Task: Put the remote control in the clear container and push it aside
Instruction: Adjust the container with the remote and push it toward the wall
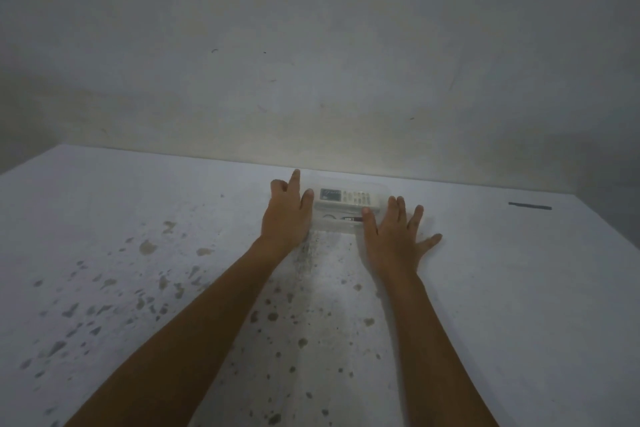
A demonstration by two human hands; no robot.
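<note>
A white remote control [346, 198] with a small dark screen lies lengthwise inside a clear container [337, 224] near the far edge of the white table, close to the wall. My left hand [285, 215] rests against the container's left end, fingers spread and pointing away from me. My right hand [394, 236] lies flat on the table at the container's right front corner, fingers apart, its thumb touching the container's front edge. Neither hand grips anything. A small dark object lies in the container in front of the remote.
The white table [502, 288] is stained with dark spots across its near and left parts. A bare grey wall [311, 62] rises directly behind the container. A thin dark strip [530, 207] lies on the table at the far right.
</note>
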